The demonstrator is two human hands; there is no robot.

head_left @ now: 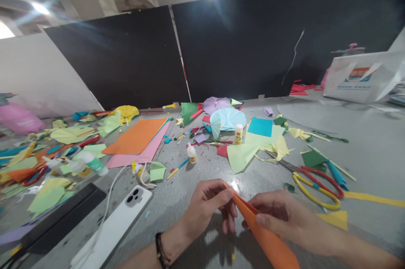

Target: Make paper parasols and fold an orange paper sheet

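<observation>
A folded sheet of orange paper (268, 235) is held between my two hands above the grey table, slanting down toward the lower right. At its upper tip my left hand (210, 203) pinches it between thumb and fingers. My right hand (281, 214) grips it farther along, thumb on the near face and fingers behind. The fold gapes slightly between the hands. To the right of my right hand lie scissors (316, 186) with red and yellow handles. A small white glue bottle (191, 153) stands beyond my left hand.
A white phone (123, 218) with a cable and a black box-like device (63, 218) lie left. Orange sheets (137, 136) rest on pink paper (126, 161). A glue stick (238, 134) stands near pale green paper (242, 157). A white bag (351, 85) sits back right, before the black panel (247, 45).
</observation>
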